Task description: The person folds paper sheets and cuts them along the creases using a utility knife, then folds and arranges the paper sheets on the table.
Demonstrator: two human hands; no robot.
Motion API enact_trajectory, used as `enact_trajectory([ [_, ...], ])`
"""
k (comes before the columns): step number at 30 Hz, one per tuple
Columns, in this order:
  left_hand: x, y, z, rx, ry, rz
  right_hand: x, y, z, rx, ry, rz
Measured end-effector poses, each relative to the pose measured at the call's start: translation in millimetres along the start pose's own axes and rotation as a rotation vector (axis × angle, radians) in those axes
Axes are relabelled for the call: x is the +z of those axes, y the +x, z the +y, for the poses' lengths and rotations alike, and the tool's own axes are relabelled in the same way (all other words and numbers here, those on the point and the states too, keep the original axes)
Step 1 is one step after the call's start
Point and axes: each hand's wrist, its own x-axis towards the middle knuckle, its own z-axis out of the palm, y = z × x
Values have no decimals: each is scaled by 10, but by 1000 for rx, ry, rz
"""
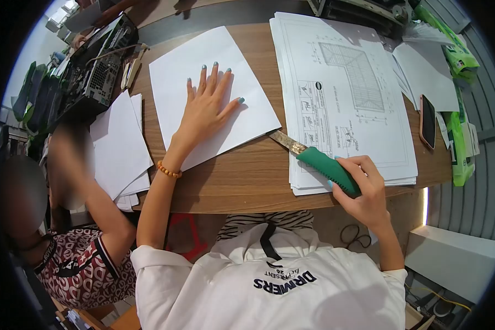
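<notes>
Left hand [206,107] spread flat on the folded white sheet [212,91] at upper centre, right hand [363,190] closed round the green-handled knife [316,159] at centre right, blade tip at the sheet's corner, fold seemingly uncut.

left hand [208,105]: flat, fingers spread | right hand [363,190]: fist closed, seemingly gripping

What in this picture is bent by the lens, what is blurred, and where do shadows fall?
Head view: fisheye lens curves the table edge and leaves dark corners; the person at left is blurred; the left hand casts a soft shadow on the blank sheet; the right hand and knife are sharp.
</notes>
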Motion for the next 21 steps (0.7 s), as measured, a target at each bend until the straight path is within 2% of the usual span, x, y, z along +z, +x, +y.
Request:
enact_trajectory([
  [3, -48, -46, 90, 53, -65, 48, 52, 14, 5, -3, 9, 17],
  [6, -14, -95, 111, 56, -100, -22, 100, 22, -14, 11, -15, 2],
  [10, 3, -106, 95, 50, -110, -10, 162, 55, -59, 5, -45, 19],
  [21, 11, -122, 130, 60, -30, 33, 210, 102, -1, 19, -41, -2],
])
